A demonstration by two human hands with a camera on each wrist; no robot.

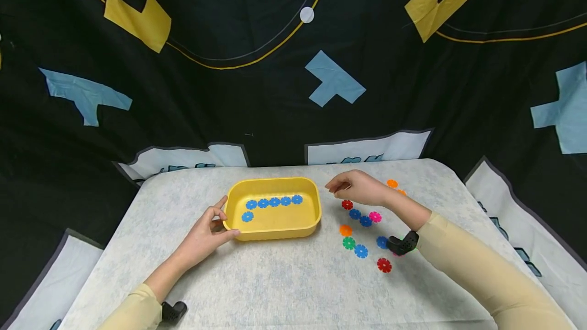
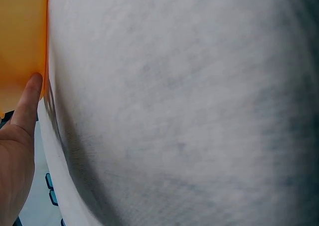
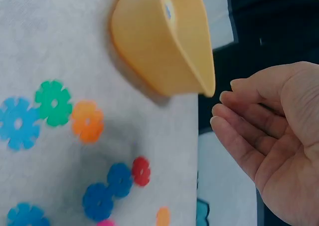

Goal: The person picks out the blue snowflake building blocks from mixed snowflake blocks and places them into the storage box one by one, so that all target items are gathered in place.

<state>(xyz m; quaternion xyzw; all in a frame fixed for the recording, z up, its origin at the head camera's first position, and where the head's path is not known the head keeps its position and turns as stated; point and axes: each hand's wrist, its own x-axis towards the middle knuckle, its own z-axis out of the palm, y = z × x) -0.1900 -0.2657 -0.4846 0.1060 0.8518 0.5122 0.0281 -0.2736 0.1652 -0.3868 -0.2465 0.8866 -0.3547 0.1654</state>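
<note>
A yellow plastic bin sits on the table, and several blue notched plastic discs lie on its floor, most in a row. My left hand holds the bin's left end, thumb along the front wall and fingers at the left rim. In the left wrist view that thumb touches the orange-looking wall. My right hand hovers just past the bin's right end, fingers loosely bent. No disc shows in it in the right wrist view. Below it on the cloth are a red disc and blue discs.
More notched discs lie right of the bin: an orange disc, a green disc, a pink disc and a red disc. Another orange disc is beyond the right wrist. A black curtain hangs behind the table.
</note>
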